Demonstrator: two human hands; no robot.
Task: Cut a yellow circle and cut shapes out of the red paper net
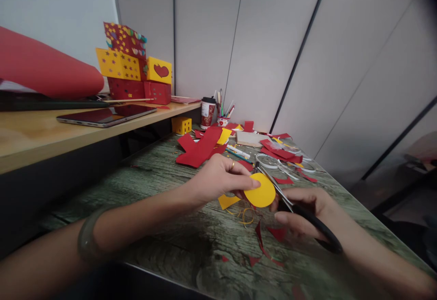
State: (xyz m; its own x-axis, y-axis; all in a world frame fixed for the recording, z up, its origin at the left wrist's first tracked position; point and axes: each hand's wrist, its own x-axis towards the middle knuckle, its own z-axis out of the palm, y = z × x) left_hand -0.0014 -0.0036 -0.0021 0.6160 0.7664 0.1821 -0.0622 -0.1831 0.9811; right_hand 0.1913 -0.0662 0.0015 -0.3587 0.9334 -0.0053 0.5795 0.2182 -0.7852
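head view: our left hand [228,177] pinched a yellow disc [261,193] between thumb and fingers above the table [153,181]; our right hand [312,202] gripped the scissors [317,226] by their black handles, blades pointing away and leftward along the disc's right edge, long axis diagonal.

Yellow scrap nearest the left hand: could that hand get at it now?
Probably yes: nothing seems to lie over the yellow scrap, though the left hand pinches the yellow disc.

No words or numbers I can read, a white label [206,109] on the red cup [207,122] far from me, its print too small to make out
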